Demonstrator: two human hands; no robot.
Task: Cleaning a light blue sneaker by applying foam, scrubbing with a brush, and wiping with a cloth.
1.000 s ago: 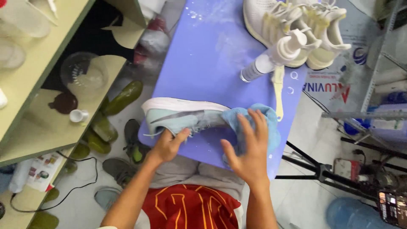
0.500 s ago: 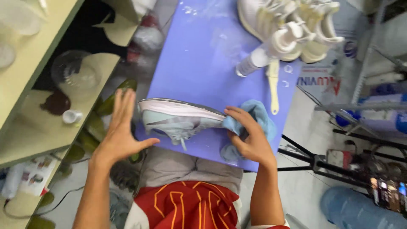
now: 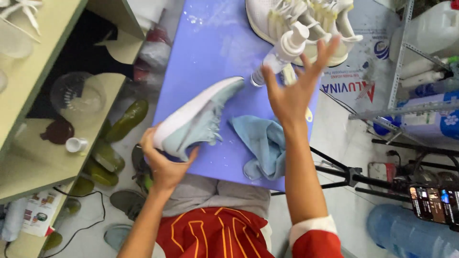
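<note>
Both hands moved: left hand (image 3: 165, 165) lifts sneaker (image 3: 196, 119), right hand (image 3: 291, 91) seemingly off cloth (image 3: 263, 143).

White shoes (image 3: 306, 24) cut off by top edge; right hand (image 3: 294, 88) hides brush.

Three shoes: one grey (image 3: 196, 122), two white (image 3: 306, 24); one cloth (image 3: 260, 143); one pump bottle (image 3: 282, 52).

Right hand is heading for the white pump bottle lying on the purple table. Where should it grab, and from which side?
Grip the pump bottle around its body below the pump head, coming from above. It lies tilted, nozzle toward the white shoes, so its side faces the open right hand. The neck looks too narrow for a firm hold.
</note>
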